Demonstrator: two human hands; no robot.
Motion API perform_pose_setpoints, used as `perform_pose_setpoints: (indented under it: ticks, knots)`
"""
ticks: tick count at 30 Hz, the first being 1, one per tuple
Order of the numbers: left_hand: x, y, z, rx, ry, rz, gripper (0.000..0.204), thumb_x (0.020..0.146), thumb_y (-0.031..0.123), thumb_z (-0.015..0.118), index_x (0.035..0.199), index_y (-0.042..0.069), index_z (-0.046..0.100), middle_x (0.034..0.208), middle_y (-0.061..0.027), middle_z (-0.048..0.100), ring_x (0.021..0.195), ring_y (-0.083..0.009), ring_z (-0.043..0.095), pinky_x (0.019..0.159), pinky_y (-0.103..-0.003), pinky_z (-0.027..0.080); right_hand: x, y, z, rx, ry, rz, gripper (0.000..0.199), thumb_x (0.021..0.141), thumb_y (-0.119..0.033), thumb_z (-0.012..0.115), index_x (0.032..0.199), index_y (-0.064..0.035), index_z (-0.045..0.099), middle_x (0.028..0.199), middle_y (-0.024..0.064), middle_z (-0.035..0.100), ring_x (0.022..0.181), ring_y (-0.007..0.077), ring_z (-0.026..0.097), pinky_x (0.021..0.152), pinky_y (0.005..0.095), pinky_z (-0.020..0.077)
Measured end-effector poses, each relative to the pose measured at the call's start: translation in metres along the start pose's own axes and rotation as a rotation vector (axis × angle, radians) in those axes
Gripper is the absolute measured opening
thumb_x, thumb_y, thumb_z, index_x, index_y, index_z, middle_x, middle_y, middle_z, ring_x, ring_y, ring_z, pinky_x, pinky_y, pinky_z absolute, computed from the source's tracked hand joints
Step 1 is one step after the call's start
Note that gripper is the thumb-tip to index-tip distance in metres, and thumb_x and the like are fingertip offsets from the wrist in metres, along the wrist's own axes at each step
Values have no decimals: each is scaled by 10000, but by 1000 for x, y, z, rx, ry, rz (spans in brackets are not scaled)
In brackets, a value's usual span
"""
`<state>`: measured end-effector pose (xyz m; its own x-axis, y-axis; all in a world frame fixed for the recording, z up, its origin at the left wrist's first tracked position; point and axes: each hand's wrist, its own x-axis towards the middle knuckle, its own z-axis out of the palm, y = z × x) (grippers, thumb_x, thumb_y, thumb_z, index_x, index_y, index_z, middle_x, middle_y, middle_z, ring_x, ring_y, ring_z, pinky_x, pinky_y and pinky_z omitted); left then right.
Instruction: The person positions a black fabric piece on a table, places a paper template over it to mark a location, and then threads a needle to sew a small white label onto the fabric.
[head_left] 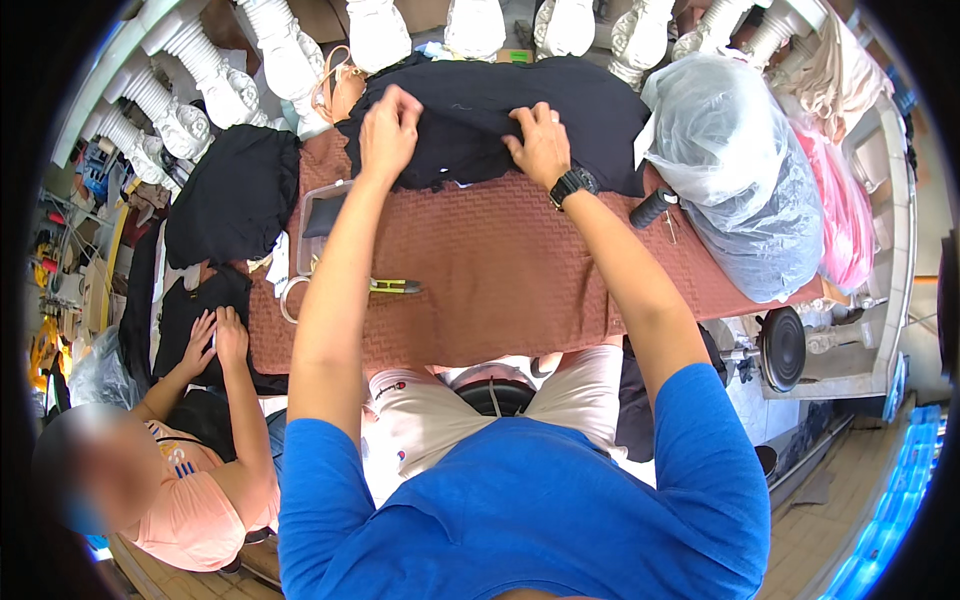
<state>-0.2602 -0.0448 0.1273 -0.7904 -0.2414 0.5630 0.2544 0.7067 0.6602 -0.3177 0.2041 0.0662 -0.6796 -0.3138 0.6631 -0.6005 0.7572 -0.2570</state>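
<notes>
Over the black cloth (585, 110), the right hand (541, 146) lies half-spread, empty; the left hand (389, 134) curls (any grip unclear).

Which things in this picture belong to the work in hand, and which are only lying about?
Apparently in use:
black cloth, by left hand and right hand
brown table cover beneath

Lying about, untouched:
yellow-green tool
clear box
black cylinder
clear bag
pink bag

- Cloth pile (585, 95): on the surface (480, 260), beneath left fingers (398, 101) and right fingers (524, 118).
- Cloth heap (230, 195): left of left fingers.
- Tray (312, 248): on the surface, near side, left of left fingers.
- Snips (396, 286): on the surface, nearer than left fingers.
- Plastic bag (745, 180): right of right fingers.
- Balusters (376, 35): beyond left fingers.
</notes>
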Motion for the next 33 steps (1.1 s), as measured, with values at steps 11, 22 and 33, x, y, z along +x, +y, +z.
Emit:
perform_pose_setpoints:
  ticks: [11,22,33]
  knots:
    - [80,27,-60,-63,37,-115,103,1032,157,543,1029,55,538,1095,-161,699,783,-287,723,743,-383,582,58,28,-84,416,-129,265,265,940,-298,709,989,-41,747,881,172,690,838,286,684,759,382,511]
    - [98,94,-99,-1477,-279,-212,373,1088,129,326,1257,-111,557,1236,-260,652,1162,-345,668,1020,-488,569,13,-112,-196,762,-500,-325,270,914,-236,766,1078,-23,739,992,69,694,952,184,640,872,328,501]
    - [56,200,-122,-1562,-565,-149,225,1012,87,519,1085,-66,667,980,-185,746,862,-224,749,771,-340,640,13,-74,-159,1925,-1122,32,686,986,-543,614,1448,-61,455,1278,83,605,1175,164,566,1055,378,424]
